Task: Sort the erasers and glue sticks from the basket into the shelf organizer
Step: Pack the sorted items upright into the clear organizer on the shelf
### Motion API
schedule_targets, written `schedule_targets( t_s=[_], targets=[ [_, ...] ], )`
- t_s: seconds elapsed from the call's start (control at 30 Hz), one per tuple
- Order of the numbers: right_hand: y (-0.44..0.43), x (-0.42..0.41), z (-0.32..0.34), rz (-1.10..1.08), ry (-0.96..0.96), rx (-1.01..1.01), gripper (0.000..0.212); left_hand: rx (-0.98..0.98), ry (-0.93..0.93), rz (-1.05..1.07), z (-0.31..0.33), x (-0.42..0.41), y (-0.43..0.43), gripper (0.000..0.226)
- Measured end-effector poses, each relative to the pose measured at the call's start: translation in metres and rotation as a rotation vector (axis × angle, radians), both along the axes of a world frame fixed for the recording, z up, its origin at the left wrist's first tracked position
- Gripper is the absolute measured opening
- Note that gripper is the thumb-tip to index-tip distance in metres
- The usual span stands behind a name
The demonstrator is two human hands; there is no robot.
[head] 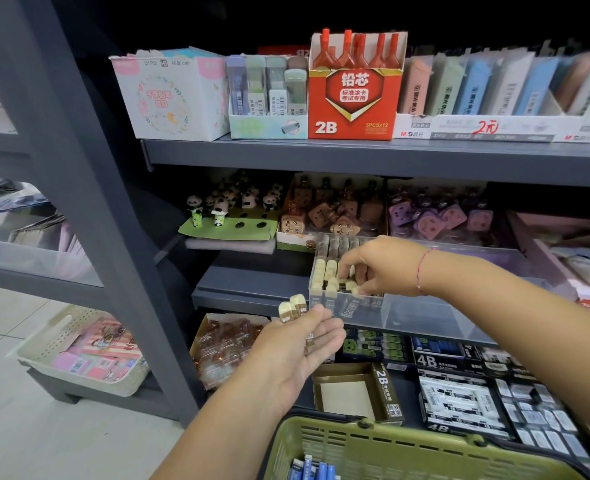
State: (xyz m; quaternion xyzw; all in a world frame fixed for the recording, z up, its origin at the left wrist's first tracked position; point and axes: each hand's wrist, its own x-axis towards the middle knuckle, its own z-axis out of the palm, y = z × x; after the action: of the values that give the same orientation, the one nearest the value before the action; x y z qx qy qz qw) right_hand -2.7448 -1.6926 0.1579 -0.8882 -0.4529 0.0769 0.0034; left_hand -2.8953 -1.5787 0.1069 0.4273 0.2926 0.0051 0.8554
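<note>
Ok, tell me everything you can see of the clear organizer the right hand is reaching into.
The clear organizer is a transparent plastic box standing level at the front edge of the middle shelf. Its left end holds rows of upright cream-topped erasers, 2B sleeves showing through the front wall. The right hand reaches in from above, pinching one.

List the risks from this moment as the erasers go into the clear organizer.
1. The left hand grips several loose erasers, and two stick out past the fingers. One might slip and drop to a lower shelf or the floor.
2. The right hand has its fingertips among the upright rows packed in the clear organizer. A nudge could topple neighbouring pieces.
</note>
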Motion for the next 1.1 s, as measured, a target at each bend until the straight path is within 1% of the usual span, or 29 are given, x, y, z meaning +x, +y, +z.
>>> schedule_targets(
  t_s=[0.17,0.27,0.33,0.47,0.57,0.7,0.8,0.9,0.93,1.0,1.03,1.1],
  targets=[
    [-0.002,-0.003,0.000,0.004,0.037,-0.003,0.022,-0.011,0.000,0.005,-0.002,0.001,0.001,0.022],
    [0.000,-0.004,-0.003,-0.039,0.000,0.025,0.014,-0.008,-0.003,0.003,-0.003,0.001,0.001,0.022],
    [0.004,-0.005,-0.005,-0.084,-0.050,0.050,0.003,-0.006,-0.003,0.001,-0.002,0.001,0.001,0.022],
    [0.010,-0.008,-0.008,-0.190,-0.104,0.103,0.011,-0.003,-0.001,0.003,-0.003,0.000,0.001,0.022],
    [0.014,-0.011,-0.008,-0.225,-0.112,0.096,0.013,-0.005,-0.004,0.005,-0.003,0.001,0.002,0.022],
    [0.017,-0.014,-0.009,-0.256,-0.109,0.129,0.006,-0.007,-0.004,0.003,-0.002,0.001,0.002,0.022],
    [0.017,-0.014,-0.014,-0.316,-0.077,0.189,0.017,-0.007,-0.006,0.001,-0.002,0.001,0.001,0.022],
    [0.018,-0.011,-0.020,-0.383,-0.121,0.235,0.021,-0.009,-0.006,0.003,-0.002,0.001,0.002,0.022],
    [0.017,-0.011,-0.021,-0.404,-0.132,0.248,0.025,-0.009,-0.006,0.002,-0.003,0.001,0.002,0.022],
    [0.018,-0.011,-0.019,-0.434,-0.126,0.244,0.029,-0.009,-0.006,0.001,-0.004,0.001,0.003,0.022],
    [0.018,-0.012,-0.018,-0.440,-0.116,0.230,0.025,-0.008,-0.005,0.002,-0.004,0.001,0.003,0.022],
    [0.019,-0.013,-0.017,-0.445,-0.099,0.179,0.010,-0.001,-0.003,0.001,-0.004,0.001,0.002,0.022]
  ],
)
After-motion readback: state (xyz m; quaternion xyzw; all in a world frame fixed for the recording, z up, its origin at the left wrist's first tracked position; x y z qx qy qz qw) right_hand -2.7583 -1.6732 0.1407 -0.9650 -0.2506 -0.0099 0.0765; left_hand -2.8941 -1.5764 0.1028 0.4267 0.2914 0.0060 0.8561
